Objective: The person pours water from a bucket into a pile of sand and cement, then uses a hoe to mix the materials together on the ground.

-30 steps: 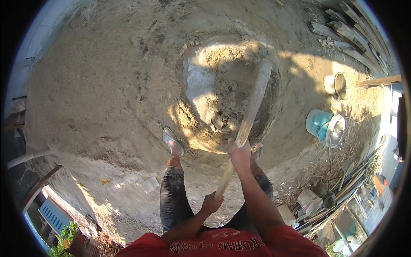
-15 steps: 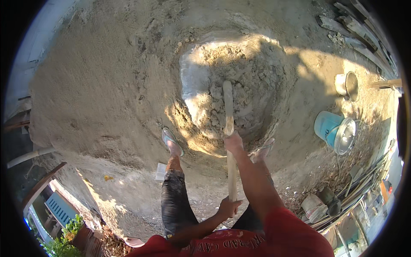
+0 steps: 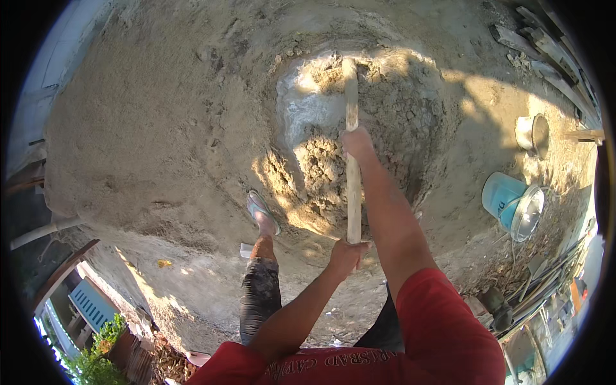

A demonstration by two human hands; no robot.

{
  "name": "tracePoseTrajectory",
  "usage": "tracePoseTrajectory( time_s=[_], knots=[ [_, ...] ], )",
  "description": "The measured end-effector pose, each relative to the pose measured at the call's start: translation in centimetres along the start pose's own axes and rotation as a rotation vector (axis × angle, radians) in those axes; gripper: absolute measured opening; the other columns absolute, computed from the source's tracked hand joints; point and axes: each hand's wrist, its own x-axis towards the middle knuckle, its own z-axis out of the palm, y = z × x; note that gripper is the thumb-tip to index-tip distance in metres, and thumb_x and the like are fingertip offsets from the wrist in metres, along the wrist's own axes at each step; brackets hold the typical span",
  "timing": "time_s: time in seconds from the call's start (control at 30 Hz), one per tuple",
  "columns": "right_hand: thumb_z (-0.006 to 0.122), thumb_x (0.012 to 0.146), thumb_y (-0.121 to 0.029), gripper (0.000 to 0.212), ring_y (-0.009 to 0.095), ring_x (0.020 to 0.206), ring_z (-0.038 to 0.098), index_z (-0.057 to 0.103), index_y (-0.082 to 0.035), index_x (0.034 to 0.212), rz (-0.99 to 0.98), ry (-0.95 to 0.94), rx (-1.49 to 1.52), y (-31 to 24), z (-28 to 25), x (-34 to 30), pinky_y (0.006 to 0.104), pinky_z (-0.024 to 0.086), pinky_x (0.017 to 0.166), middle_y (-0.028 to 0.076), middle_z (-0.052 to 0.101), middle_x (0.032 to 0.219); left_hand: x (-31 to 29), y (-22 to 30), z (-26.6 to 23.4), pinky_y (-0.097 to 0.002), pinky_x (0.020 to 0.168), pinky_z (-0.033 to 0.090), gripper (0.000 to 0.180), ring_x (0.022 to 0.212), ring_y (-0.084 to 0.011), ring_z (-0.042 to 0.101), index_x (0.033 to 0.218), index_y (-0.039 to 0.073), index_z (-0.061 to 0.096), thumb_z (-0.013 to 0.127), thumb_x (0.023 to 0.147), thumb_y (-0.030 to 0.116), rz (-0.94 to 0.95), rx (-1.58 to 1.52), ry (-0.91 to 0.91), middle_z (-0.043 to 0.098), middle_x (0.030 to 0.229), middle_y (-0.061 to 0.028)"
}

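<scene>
I hold a long, pale wooden tool handle (image 3: 353,186) out in front of me, its far end over the far part of a mound of wet mortar mix (image 3: 324,167). Whatever head the tool has does not show. Around the handle's middle my right hand (image 3: 357,142) is closed, with that arm stretched forward. My left hand (image 3: 348,256) grips the near end, close to my body. The mix is lumpy and grey-brown, with a smooth, whitish wet patch (image 3: 311,115) on its left side. My sandalled left foot (image 3: 262,212) stands at the near left of the mound.
To the right stand a blue bucket (image 3: 504,196) and a smaller grey bucket (image 3: 529,135). Weathered boards (image 3: 552,51) lie at the far right. Sticks and poles (image 3: 545,276) are piled at the near right. A green plant (image 3: 106,340) grows at the near left.
Both hands have pushed the handle forward, away from my body, so its far end now reaches the far side of the mound. More of the whitish patch shows.
</scene>
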Motion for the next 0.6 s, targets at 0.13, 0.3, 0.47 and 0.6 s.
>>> tracePoseTrajectory(
  time_s=[0.13, 0.3, 0.47, 0.6],
  knots=[
    [0.069, 0.089, -0.034, 0.050, 0.040, 0.089, 0.072, 0.060, 0.010, 0.110, 0.132, -0.079, -0.165, 7.5, 3.2, -10.7, 0.0458, 0.057, 0.079, 0.029, 0.071, 0.092, -9.2, -6.8, -1.0, -0.0336, 0.042, 0.042, 0.030, 0.043, -0.0149, 0.053, 0.088, 0.002, 0.057, 0.076, 0.086, 0.026, -0.182, 0.147, 0.004, 0.055, 0.057, -0.0047],
    [0.070, 0.090, -0.034, 0.050, 0.030, 0.091, 0.072, 0.057, 0.003, 0.122, 0.123, 0.021, 0.132, 4.4, -0.6, -26.4, 0.0417, 0.055, 0.078, 0.023, 0.069, 0.098, -16.0, -17.7, -2.0, -0.0450, 0.078, 0.055, 0.053, 0.092, -0.0395, 0.071, 0.116, -0.004, 0.063, 0.076, 0.085, 0.037, -0.002, 0.524, 0.052, 0.071, 0.092, -0.0250],
    [0.064, 0.096, -0.019, 0.026, 0.013, 0.049, 0.055, 0.054, 0.002, 0.107, -0.152, 0.256, 0.297, -6.3, -6.5, -18.2, 0.0322, 0.046, 0.046, 0.003, 0.055, 0.068, -5.3, -4.8, -2.1, -0.0407, 0.067, 0.054, 0.046, 0.075, -0.0286, 0.071, 0.102, -0.007, 0.065, 0.079, 0.083, 0.033, 0.265, 0.533, 0.102, 0.070, 0.082, -0.0196],
    [0.066, 0.094, -0.020, 0.023, 0.016, 0.050, 0.057, 0.057, 0.001, 0.092, -0.014, 0.191, 0.302, -3.3, -5.7, -4.7, 0.0341, 0.047, 0.046, 0.005, 0.056, 0.065, -1.6, 4.1, -4.2, -0.0350, 0.046, 0.046, 0.044, 0.048, -0.0183, 0.058, 0.100, -0.007, 0.062, 0.081, 0.081, 0.028, 0.089, 0.456, -0.032, 0.062, 0.065, -0.0099]
  ],
)
